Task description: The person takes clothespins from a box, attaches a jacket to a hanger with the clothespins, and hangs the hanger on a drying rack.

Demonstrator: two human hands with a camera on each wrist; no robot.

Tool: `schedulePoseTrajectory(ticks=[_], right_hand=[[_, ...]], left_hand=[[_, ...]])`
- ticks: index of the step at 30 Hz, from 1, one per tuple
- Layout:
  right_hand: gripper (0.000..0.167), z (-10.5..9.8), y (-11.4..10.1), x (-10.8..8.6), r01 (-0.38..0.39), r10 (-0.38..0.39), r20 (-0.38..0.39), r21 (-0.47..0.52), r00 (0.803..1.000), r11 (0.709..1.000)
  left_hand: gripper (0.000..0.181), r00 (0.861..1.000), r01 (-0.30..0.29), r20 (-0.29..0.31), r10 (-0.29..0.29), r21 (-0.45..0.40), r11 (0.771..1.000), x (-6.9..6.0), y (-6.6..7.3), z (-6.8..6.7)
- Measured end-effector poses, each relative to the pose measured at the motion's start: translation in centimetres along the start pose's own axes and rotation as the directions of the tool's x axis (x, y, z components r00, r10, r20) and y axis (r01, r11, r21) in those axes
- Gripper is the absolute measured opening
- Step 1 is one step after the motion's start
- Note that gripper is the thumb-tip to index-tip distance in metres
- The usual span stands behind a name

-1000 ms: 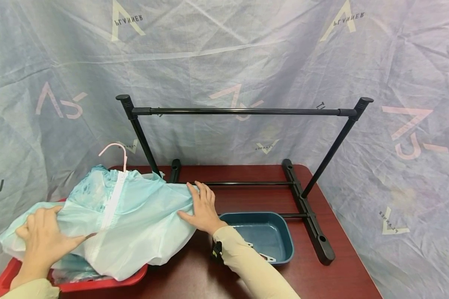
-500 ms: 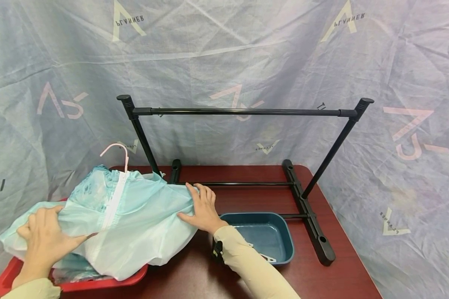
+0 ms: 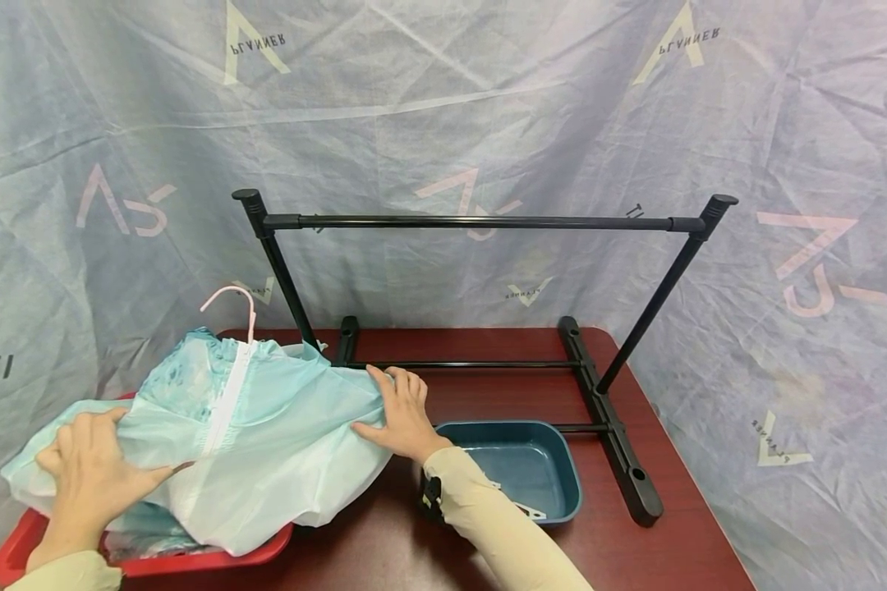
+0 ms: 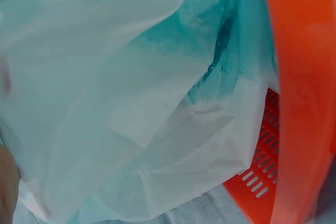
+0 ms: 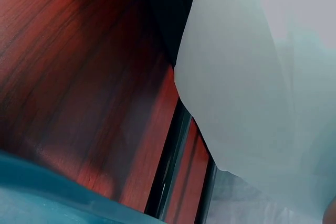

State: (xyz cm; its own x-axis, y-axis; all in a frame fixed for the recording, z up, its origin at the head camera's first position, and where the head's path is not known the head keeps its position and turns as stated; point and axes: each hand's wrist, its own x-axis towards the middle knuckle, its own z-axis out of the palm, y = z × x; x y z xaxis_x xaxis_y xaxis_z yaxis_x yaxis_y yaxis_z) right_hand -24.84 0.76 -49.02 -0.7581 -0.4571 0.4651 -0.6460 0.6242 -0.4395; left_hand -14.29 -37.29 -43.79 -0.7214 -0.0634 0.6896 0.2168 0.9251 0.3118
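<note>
A thin pale-blue and white jacket [image 3: 288,443] with a white front strip lies draped over the red basket [image 3: 199,562]. A pink hanger [image 3: 248,316] shows only its hook above the collar; the rest is hidden in the cloth. My left hand [image 3: 92,472] rests at the jacket's left part, thumb spread away from the fingers. At the opposite side my right hand [image 3: 402,414] touches the sleeve edge, its fingers spread. In the left wrist view the jacket [image 4: 131,103] fills the space between parts of the hand. The right wrist view shows its pale edge [image 5: 231,87].
A black rack with a top bar [image 3: 473,222] stands behind on the reddish-brown table [image 3: 384,542]. Near my right forearm sits a blue tray [image 3: 525,460] with white clips [image 3: 528,510] inside. A printed grey cloth [image 3: 443,107] hangs at the back.
Hands and jacket hold nearly the same pose throughout. The whole head view has shifted very slightly.
</note>
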Motion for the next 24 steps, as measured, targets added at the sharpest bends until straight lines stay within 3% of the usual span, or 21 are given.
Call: schedulePoseTrajectory(ticks=[10,24], right_hand=[[0.088,0.08,0.06,0.05,0.024,-0.025,-0.038,-0.032,0.999,0.999],[0.085,-0.05,0.1,0.12,0.037,-0.037,-0.042,-0.012,0.998,0.999]], left_hand=[[0.129,0.998,-0.038,-0.048,0.038,0.006,0.999,-0.12,-0.17,0.51],[0.129,1.0,-0.006,-0.014,0.006,-0.017,1.0,-0.15,-0.33,0.35]])
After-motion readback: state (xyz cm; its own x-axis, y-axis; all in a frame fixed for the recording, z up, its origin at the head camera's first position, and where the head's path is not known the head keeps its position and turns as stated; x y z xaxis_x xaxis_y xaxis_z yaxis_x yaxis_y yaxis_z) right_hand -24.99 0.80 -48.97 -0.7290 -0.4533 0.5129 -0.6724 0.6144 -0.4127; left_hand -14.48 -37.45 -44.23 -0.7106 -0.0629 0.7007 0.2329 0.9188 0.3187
